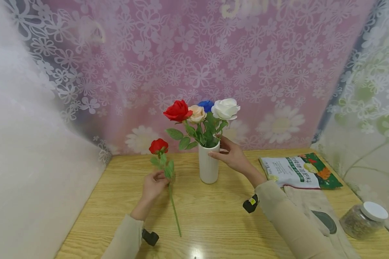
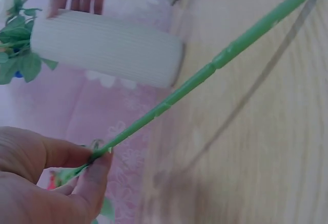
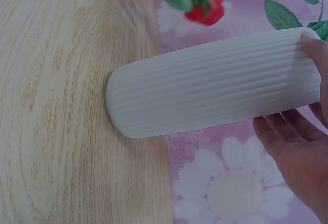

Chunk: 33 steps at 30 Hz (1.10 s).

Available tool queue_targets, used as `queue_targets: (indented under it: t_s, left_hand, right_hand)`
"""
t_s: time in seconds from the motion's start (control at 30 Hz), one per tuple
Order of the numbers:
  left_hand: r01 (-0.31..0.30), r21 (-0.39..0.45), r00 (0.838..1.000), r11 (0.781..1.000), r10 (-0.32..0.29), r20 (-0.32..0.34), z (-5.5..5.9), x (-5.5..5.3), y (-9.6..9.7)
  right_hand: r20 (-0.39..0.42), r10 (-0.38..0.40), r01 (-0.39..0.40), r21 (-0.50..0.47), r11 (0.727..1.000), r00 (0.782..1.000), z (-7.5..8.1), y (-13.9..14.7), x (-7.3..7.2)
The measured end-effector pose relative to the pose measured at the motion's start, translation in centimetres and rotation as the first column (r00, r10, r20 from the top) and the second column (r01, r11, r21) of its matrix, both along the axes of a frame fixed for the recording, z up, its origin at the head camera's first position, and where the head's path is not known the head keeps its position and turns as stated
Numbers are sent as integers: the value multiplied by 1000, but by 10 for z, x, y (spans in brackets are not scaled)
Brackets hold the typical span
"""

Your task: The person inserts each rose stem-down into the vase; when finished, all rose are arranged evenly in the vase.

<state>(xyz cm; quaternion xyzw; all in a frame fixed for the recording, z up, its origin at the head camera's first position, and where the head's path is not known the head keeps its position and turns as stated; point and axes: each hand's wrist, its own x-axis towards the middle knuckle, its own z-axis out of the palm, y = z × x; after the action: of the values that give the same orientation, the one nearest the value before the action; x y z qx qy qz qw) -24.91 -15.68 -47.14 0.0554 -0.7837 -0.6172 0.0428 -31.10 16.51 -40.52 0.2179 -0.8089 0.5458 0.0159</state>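
Note:
My left hand [image 1: 154, 184] pinches the green stem of a single red rose [image 1: 159, 145] between thumb and fingers. Its bare lower stem [image 2: 220, 60] slants down over the table toward me. To its right, a white ribbed vase [image 1: 209, 167] stands upright on the table. My right hand [image 1: 232, 157] grips the vase near its rim, thumb on the front and fingers round the far side. Inside the vase are another red rose [image 1: 178, 110], a peach rose [image 1: 197, 114], a blue rose [image 1: 206, 105] and a white rose [image 1: 226, 109], with green leaves.
On the right of the wooden table [image 1: 116, 201] lies a printed white and green bag [image 1: 298, 171]. Pale gloves [image 1: 306, 205] lie in front of it, beside a clear jar with a white lid [image 1: 363, 220]. A floral curtain [image 1: 194, 72] hangs behind the table.

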Motion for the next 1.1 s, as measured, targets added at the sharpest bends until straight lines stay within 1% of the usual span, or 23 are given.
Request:
queue_targets:
  t_s: [0.1,0.17,0.23,0.33,0.47,0.57,0.63,0.77,0.93,1.03,1.1]
  left_hand:
    - [-17,92,999,996,21,-39,8,1,-1]
    - [-39,131,996,991,48,-70,14,1,-2]
    - [-45,171,992,984,65,-111,20,1,-2]
    - [-42,209,980,977,80,-180,31,2,-1]
    - [-38,262,957,964,111,-269,44,2,1]
    - [-30,313,927,949,144,-347,52,1,3]
    - [-13,344,902,939,159,-401,56,1,4]
    - [28,398,844,917,191,-500,67,2,5]
    - [99,472,766,876,235,-598,86,6,6]
    - [133,497,735,857,251,-629,97,9,6]
    - [144,508,722,849,261,-641,103,10,7]
  right_hand:
    - [5,0,0,-3,1000,1000,0,0,-1]
    - [6,-1,1,-1,1000,1000,-1,0,-1]
    - [7,-2,2,3,1000,1000,-1,0,-1]
    - [10,-3,3,7,1000,1000,0,0,-1]
    - [6,-4,4,5,1000,1000,1,0,0]
    - [-4,-1,1,7,1000,1000,1,1,0]
    - [-7,1,-1,6,1000,1000,0,1,0]
    - [-4,1,-1,4,1000,1000,0,0,1]
    - [3,-5,5,5,1000,1000,1,0,2]
    - [5,-8,8,3,1000,1000,2,0,2]
    - [7,-10,10,2,1000,1000,2,0,2]
